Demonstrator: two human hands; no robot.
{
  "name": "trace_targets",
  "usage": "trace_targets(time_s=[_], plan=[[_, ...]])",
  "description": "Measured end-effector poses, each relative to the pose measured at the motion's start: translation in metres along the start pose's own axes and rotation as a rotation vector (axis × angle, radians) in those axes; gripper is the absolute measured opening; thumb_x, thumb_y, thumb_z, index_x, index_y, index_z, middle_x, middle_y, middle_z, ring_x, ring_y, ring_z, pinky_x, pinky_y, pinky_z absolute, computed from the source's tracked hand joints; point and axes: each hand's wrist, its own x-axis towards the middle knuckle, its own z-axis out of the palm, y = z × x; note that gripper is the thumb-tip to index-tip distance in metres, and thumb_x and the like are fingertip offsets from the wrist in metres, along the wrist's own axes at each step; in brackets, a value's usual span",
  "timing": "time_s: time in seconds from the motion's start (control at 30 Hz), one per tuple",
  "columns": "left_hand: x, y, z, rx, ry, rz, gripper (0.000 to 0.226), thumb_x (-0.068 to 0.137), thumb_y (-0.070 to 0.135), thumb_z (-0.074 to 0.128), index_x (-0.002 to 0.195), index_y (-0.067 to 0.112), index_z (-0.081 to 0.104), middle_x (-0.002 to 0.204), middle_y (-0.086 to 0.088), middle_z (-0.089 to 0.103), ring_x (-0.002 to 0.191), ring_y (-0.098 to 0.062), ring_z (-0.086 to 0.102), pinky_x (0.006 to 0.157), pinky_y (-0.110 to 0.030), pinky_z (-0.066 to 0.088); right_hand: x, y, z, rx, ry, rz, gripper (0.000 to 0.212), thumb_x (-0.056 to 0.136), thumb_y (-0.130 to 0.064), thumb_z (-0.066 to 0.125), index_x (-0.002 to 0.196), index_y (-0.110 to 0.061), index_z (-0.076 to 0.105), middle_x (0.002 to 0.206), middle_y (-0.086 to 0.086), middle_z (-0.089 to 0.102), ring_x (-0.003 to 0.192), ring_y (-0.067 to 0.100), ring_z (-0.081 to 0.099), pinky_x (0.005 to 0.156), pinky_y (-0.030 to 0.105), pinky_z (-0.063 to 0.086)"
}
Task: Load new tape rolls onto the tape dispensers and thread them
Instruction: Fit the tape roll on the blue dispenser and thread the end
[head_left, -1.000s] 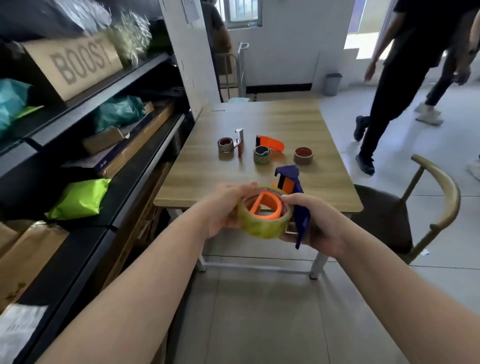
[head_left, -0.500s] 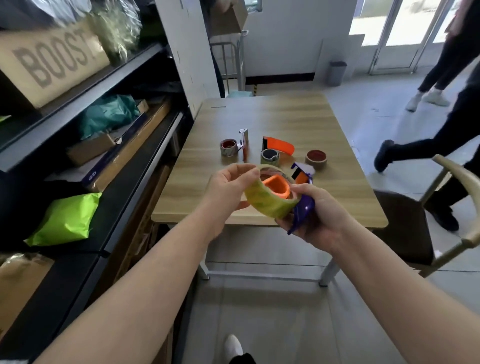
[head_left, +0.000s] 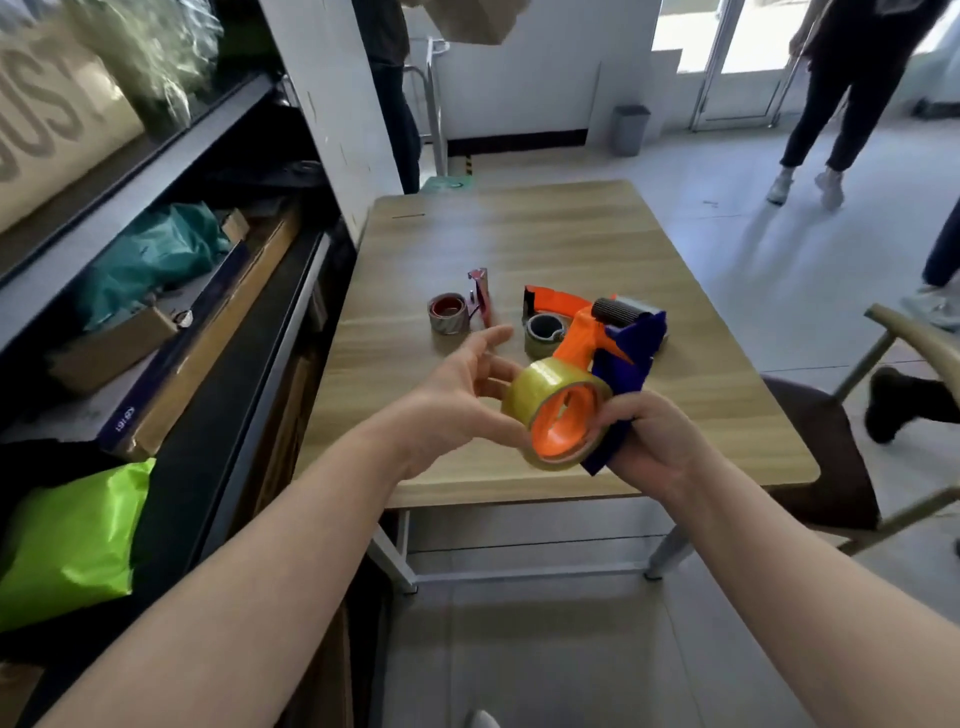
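Above the near edge of the table (head_left: 467, 249), grips the tape dispenser (head_left: 623, 353) by its blue handle in curled fingers of the right hand (head_left: 654, 441), tape roll (head_left: 530, 400) seated on the orange hub, axis facing the camera, left hand (head_left: 457, 395) fingers spread loose against the roll's left side, nearer for threading.

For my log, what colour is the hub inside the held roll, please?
Orange hub, head view.

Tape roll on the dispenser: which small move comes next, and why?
Probably: left hand finds the free end of the tape roll and draws it to the roller. The roll sits on the hub of the dispenser in the right hand; no strip is threaded.
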Motion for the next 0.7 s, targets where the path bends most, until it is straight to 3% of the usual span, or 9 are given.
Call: trace_targets(time_s=[0.17,0.3,0.37,0.5,0.6,0.7], plan=[[0.011,0.014,-0.005,0.001,-0.110,0.032,0.079,0.063,0.001,0.085,0.130,0.027,0.053,0.095,-0.003,0.061,0.084,-0.019,0.065,0.077,-0.029,0.055,0.016,-0.007,-0.007,-0.032,-0.078,0.099,0.099,0.040,-0.002,0.078,0.135,-0.001,0.050,0.116,0.021,0.058,0.108,0.039,0.058,0.097,0.056,0.047],[0.025,0.027,-0.003,0.039,-0.034,0.089,0.057,0.055,0.021,0.085,0.109,0.024,0.067,0.092,-0.003,0.062,0.077,-0.012,0.061,0.073,-0.028,0.055,0.025,-0.023,-0.012,-0.062,-0.121,0.144,0.055,0.062,-0.004,0.059,0.117,-0.005,0.059,0.095,0.012,0.069,0.085,0.026,0.069,0.078,0.042,0.057],[0.031,0.032,-0.001,0.093,0.029,0.123,0.051,0.054,0.024,0.085,0.103,0.023,0.072,0.091,-0.003,0.062,0.074,-0.007,0.057,0.072,-0.027,0.057,0.029,-0.031,-0.016,-0.059,-0.154,0.140,0.047,0.063,-0.004,0.056,0.110,-0.007,0.061,0.087,0.010,0.071,0.079,0.024,0.070,0.074,0.040,0.058],[0.040,0.040,0.002,0.184,0.108,0.174,0.050,0.053,0.029,0.085,0.101,0.021,0.077,0.102,-0.012,0.065,0.083,-0.011,0.055,0.081,-0.030,0.054,0.037,-0.042,-0.025,-0.089,-0.208,0.143,0.058,0.058,-0.005,0.062,0.116,-0.008,0.060,0.091,0.010,0.070,0.082,0.025,0.070,0.076,0.041,0.057],[0.048,0.043,0.004,0.158,0.113,0.186,0.045,0.055,0.026,0.084,0.099,0.017,0.077,0.095,-0.004,0.065,0.089,-0.011,0.059,0.082,-0.028,0.056,0.042,-0.050,-0.030,-0.118,-0.215,0.138,0.056,0.064,-0.004,0.060,0.119,-0.009,0.059,0.093,0.010,0.070,0.083,0.026,0.070,0.076,0.041,0.057],[0.057,0.044,0.007,0.126,0.138,0.198,0.023,0.071,0.011,0.080,0.093,0.013,0.077,0.086,0.003,0.067,0.085,-0.006,0.063,0.082,-0.026,0.056,0.047,-0.054,-0.034,-0.111,-0.265,0.133,0.072,0.052,-0.006,0.070,0.123,-0.008,0.057,0.098,0.012,0.069,0.089,0.029,0.068,0.081,0.045,0.056]])
